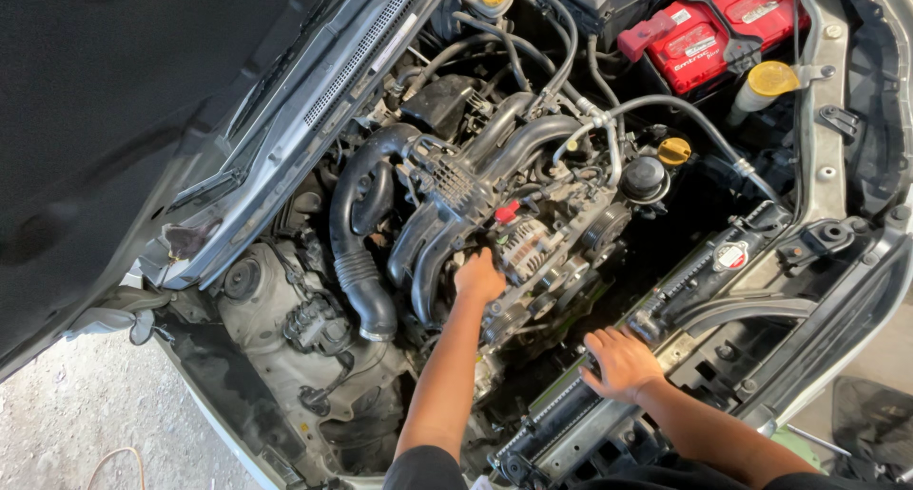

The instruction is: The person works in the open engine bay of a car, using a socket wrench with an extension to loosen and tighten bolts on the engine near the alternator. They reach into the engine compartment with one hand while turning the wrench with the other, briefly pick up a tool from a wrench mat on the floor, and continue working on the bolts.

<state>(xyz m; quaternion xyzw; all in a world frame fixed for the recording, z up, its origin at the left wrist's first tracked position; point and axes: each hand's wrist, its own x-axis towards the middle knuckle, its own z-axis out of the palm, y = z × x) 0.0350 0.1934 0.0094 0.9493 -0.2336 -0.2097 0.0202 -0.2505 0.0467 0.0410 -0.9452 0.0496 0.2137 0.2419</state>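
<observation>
Two hands: left [478, 276] fingers curled, hidden beside alternator [525, 246]; right [620, 362] fingers spread on radiator [571, 423].

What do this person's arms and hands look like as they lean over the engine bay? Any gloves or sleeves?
Both hands are bare: no gloves on the left hand or the right hand, and no watch, ring or wristband shows. The forearms are uncovered up to about the elbows. At the picture's bottom edge, dark, black-looking short sleeves begin on both arms. No markings show on the fabric.
</observation>
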